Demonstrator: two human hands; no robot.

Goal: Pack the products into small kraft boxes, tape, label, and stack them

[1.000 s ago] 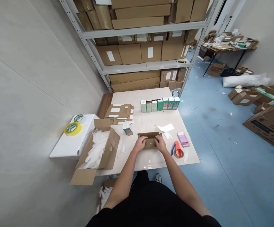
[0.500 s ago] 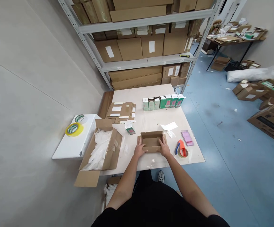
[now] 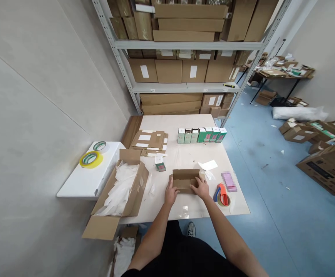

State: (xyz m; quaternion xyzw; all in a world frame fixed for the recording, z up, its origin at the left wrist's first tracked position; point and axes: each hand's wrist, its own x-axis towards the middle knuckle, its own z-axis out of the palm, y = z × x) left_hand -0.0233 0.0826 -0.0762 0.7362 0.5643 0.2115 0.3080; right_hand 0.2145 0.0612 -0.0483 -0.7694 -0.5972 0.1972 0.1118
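A small brown cardboard box (image 3: 181,187) sits on the white table near its front edge, its top uncovered and nothing visible inside. My left hand (image 3: 171,192) is closed on its left end, fingers along the outer side. At the right end, my right hand (image 3: 201,187) grips the wall, with fingertips reaching over the rim. An orange-and-blue tape dispenser (image 3: 222,195) lies to the right of the box. Behind and left of it stands a single green and white carton (image 3: 160,163). White paper (image 3: 208,165) lies behind my right hand.
A large carton of white packing material (image 3: 138,188) stands at the left. Flattened cardboard (image 3: 150,140) and a row of small green cartons (image 3: 202,135) lie farther back. Tape rolls (image 3: 91,159) rest on a white surface. Shelving (image 3: 185,45) rises behind the table.
The view has tilted upward, so the scene sits lower. My right hand's fingers have moved over the front rim of the box; my left hand keeps its place at the left end.
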